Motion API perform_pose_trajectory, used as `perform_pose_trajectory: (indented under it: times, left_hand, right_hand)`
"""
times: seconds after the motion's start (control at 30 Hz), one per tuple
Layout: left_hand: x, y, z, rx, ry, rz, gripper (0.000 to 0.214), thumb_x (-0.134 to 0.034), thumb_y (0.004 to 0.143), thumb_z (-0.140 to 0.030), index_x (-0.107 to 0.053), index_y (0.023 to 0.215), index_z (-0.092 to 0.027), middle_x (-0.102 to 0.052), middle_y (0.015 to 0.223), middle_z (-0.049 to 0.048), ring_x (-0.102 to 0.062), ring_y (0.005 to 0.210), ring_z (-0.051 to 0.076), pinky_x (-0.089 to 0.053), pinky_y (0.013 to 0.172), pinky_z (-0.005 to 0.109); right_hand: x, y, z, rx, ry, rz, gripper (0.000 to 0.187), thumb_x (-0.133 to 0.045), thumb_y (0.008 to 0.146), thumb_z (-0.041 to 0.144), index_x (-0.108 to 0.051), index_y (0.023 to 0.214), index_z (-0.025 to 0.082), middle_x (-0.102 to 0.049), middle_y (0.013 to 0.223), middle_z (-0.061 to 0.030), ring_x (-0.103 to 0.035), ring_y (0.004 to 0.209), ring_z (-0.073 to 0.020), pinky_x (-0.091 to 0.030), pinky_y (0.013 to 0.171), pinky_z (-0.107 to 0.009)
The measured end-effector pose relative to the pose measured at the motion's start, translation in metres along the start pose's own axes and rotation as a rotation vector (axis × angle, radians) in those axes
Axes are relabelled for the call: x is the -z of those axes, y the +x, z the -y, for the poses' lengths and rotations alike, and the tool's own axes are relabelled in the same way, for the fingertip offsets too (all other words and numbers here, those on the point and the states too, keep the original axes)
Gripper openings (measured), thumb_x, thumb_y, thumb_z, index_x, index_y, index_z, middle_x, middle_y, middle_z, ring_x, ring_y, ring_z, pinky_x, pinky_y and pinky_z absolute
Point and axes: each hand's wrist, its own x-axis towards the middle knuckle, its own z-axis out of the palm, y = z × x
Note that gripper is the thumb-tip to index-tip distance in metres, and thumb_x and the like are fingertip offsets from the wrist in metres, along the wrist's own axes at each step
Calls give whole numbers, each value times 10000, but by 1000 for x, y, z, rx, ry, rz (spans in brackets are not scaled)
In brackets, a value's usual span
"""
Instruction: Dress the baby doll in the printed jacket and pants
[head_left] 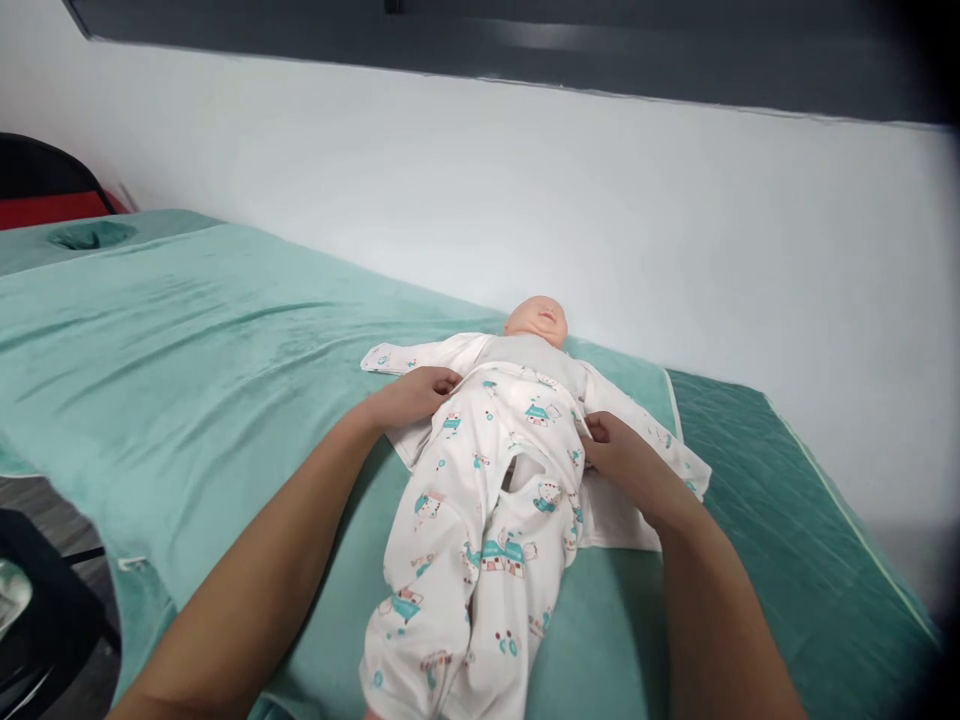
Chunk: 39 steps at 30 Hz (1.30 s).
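A baby doll (541, 316) lies on its back, its head toward the wall. White baby pants (501, 540) with a teal and brown print cover its legs and lower belly, and a slit shows at the crotch. On the doll's upper body is a white long-sleeved baby shirt (628, 405), its front spread out to both sides. At the left end of the waistband, my left hand (420, 393) has its fingers closed on the pants' edge. My right hand (619, 450) pinches the pants at the opposite hip; its fingertips are partly hidden.
Under the doll is a bed with a light green sheet (225, 350), beside a darker green quilted cover (750, 480) on the right. A white wall (420, 180) borders the far side. A black chair (52, 610) stands at lower left, and a red and black chair (52, 190) behind.
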Motion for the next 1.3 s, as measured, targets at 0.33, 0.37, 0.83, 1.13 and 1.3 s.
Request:
perform_pose_trajectory:
  times: [0.33,0.37,0.83,1.13,1.3]
  left_hand:
    - [-2,-3,-10,62,-190,150,115,-740,597,-174,-732,698,-230,-740,795,19,-685,898,281,-536,747,329]
    - [-4,-2,-9,73,-244,138,135,-753,581,-173,-736,702,-229,-735,770,20,-686,877,284,-544,736,344]
    - [-11,2,11,116,-685,147,337,-683,677,-65,-750,996,-151,-767,903,97,-712,834,222,-566,706,290]
    - [-8,3,20,80,-781,199,385,-664,704,-25,-740,1068,-124,-771,964,123,-720,935,234,-574,777,275]
    - [-10,5,21,122,-804,196,449,-660,735,-53,-702,1171,-151,-753,1067,126,-719,942,236,-581,785,293]
  right_hand:
    - [-13,-7,10,37,351,115,212,-641,695,220,-615,906,231,-673,799,5,-559,683,-174,-399,568,-261]
    - [-14,-8,11,35,396,127,221,-646,704,223,-624,924,230,-682,808,3,-572,688,-174,-398,565,-259]
    - [-26,1,9,153,772,236,458,-692,687,166,-682,1138,241,-758,949,-39,-690,889,-245,-538,763,-376]
    - [-24,5,3,133,846,275,509,-696,658,113,-688,1143,266,-753,1064,-34,-685,1007,-279,-551,863,-439]
    - [-26,3,6,151,801,288,533,-699,683,136,-657,1197,273,-743,1098,-36,-678,1033,-276,-547,877,-437]
